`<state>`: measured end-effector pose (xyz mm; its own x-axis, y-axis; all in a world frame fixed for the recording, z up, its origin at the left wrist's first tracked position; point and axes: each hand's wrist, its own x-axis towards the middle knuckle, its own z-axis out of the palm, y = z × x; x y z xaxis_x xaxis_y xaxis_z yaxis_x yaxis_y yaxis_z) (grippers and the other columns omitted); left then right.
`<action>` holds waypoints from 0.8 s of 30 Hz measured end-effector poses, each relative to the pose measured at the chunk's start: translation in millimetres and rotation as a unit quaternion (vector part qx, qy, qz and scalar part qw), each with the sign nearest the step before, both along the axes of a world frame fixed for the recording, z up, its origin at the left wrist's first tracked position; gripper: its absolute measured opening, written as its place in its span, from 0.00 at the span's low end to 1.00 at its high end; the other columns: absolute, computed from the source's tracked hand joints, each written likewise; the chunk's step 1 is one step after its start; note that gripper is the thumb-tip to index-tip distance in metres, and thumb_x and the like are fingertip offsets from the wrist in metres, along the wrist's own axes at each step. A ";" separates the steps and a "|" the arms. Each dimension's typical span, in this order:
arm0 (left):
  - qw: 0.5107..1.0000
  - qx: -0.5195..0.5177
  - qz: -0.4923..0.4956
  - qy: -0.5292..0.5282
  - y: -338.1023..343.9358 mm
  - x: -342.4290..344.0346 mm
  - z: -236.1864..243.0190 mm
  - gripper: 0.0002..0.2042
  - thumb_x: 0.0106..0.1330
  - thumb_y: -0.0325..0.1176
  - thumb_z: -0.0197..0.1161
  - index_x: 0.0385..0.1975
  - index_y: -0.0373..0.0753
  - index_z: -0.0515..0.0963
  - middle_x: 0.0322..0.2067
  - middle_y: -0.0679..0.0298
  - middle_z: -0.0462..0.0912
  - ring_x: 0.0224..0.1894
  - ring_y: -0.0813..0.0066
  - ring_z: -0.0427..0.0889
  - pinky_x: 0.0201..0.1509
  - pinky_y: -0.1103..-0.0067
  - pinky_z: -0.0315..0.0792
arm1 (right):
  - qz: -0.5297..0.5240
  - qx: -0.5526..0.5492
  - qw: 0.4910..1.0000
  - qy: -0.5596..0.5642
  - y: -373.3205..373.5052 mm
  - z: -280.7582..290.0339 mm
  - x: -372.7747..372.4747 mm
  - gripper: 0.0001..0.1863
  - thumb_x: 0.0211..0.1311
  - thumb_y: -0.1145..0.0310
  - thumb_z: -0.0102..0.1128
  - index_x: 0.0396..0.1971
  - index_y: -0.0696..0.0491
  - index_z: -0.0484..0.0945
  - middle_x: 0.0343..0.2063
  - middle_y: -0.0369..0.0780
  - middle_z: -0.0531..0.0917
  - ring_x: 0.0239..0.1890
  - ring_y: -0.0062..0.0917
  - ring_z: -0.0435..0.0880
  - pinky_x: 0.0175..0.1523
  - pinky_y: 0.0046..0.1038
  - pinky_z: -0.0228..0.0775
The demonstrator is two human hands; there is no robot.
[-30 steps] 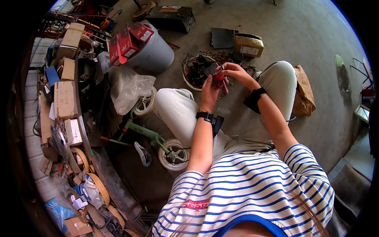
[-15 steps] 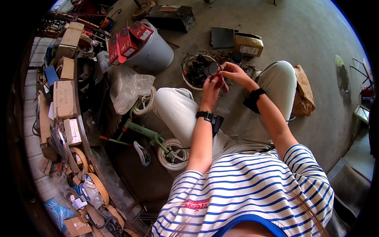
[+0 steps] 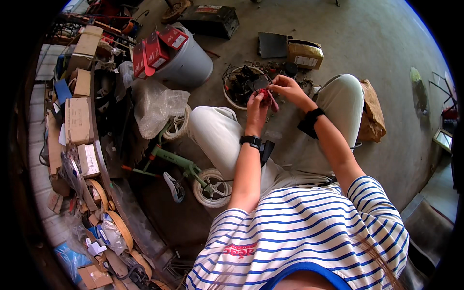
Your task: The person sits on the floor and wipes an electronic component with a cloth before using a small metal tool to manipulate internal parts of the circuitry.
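Note:
Over the near side of a round basket filled with black parts and cables, my two hands are close together. My left hand is closed around a red hand tool that looks like pliers; its handles point toward me and to the right. Just right of it, my right hand has thumb and fingertips pinched near the tool's head. A thin dark cable seems to run up to those fingertips, but what they grip is too small to make out.
A grey bucket with red boxes stands left of the basket. Behind it are a dark jar and a cardboard box. A green balance bike lies left of my knee. A brown paper bag sits at right.
The red tool has turned slightly in my left hand, so more of its red head shows. My right fingertips have shifted a little away from the left ones.

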<state>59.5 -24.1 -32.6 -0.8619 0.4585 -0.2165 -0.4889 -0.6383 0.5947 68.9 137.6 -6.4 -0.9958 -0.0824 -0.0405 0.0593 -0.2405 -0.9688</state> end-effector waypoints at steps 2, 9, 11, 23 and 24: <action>1.000 -0.008 0.004 -0.004 1.4 0.4 0.4 0.12 0.59 0.32 0.56 0.40 0.35 0.69 0.31 0.66 0.74 0.31 0.80 0.73 0.37 0.83 0.68 | -0.004 0.016 1.000 -0.003 1.7 1.4 0.7 0.07 0.58 0.70 0.59 0.30 0.56 0.72 0.29 0.31 0.77 0.33 0.12 0.74 0.39 0.17 0.67; 1.000 -0.020 -0.010 0.010 2.6 0.6 1.3 0.11 0.60 0.32 0.56 0.40 0.36 0.69 0.30 0.67 0.74 0.30 0.81 0.72 0.36 0.84 0.67 | -0.003 0.008 1.000 -0.005 2.1 -8.1 -0.3 0.08 0.57 0.67 0.61 0.29 0.55 0.72 0.27 0.30 0.76 0.32 0.10 0.72 0.38 0.16 0.65; 0.999 -0.023 -0.027 0.029 2.6 -0.7 -0.7 0.10 0.60 0.32 0.56 0.39 0.36 0.69 0.29 0.67 0.74 0.29 0.82 0.72 0.35 0.84 0.67 | -0.003 0.000 1.000 -0.010 1.2 -8.2 -0.8 0.09 0.57 0.66 0.61 0.28 0.55 0.72 0.27 0.30 0.75 0.32 0.10 0.72 0.38 0.16 0.65; 0.998 -0.041 -0.017 0.042 4.5 0.0 -3.6 0.11 0.60 0.32 0.57 0.39 0.35 0.68 0.28 0.66 0.74 0.26 0.81 0.72 0.32 0.84 0.68 | -0.024 0.108 0.992 -0.052 2.9 -3.8 -0.7 0.14 0.56 0.60 0.62 0.23 0.53 0.71 0.21 0.28 0.72 0.27 0.10 0.67 0.31 0.17 0.59; 0.998 -0.042 -0.017 0.042 4.3 -0.3 -3.8 0.11 0.60 0.32 0.57 0.39 0.35 0.68 0.28 0.66 0.74 0.26 0.81 0.72 0.32 0.84 0.68 | -0.030 0.100 0.994 -0.031 1.5 -3.9 -0.9 0.13 0.56 0.61 0.62 0.23 0.53 0.70 0.21 0.28 0.72 0.26 0.10 0.67 0.30 0.16 0.59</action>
<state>59.3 -19.8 -36.4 -0.8630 0.4709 -0.1830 -0.4556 -0.5689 0.6847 68.0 139.2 -10.3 -0.9938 -0.0077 -0.1109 0.1111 -0.0490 -0.9926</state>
